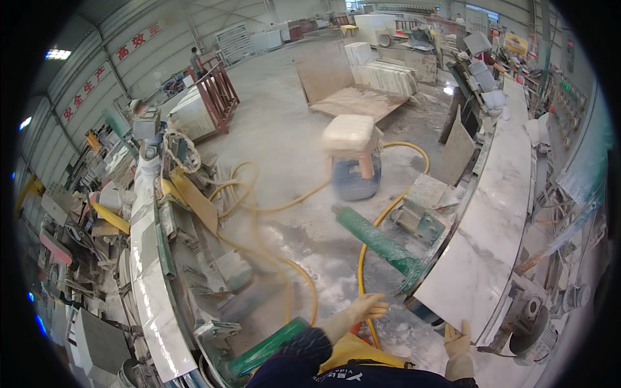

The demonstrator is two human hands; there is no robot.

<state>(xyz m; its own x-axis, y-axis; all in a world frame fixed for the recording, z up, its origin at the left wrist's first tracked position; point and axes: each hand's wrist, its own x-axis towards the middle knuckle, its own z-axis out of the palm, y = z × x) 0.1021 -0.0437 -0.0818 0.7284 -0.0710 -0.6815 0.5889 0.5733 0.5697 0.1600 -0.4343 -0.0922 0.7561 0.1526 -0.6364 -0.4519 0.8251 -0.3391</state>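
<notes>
A long white marble slab [482,242] with grey veins lies on the conveyor line at my right, its near end close to my body. My right hand [458,341], in a cream glove, is at that near end, with its fingers apart and their tips against the slab's edge. My left hand [370,307], gloved alike, hangs in the air left of the slab's near corner. Its fingers are stretched out and nothing is in them. A green roller [375,239] juts out from the line beyond my left hand.
Another line with white slabs [145,258] runs along my left, with a green roller [268,346] at its near end. Yellow hoses [362,271] loop over the wet floor. A padded stool [352,152], a pallet with stacked slabs [359,100] and a red rack [218,97] stand farther off.
</notes>
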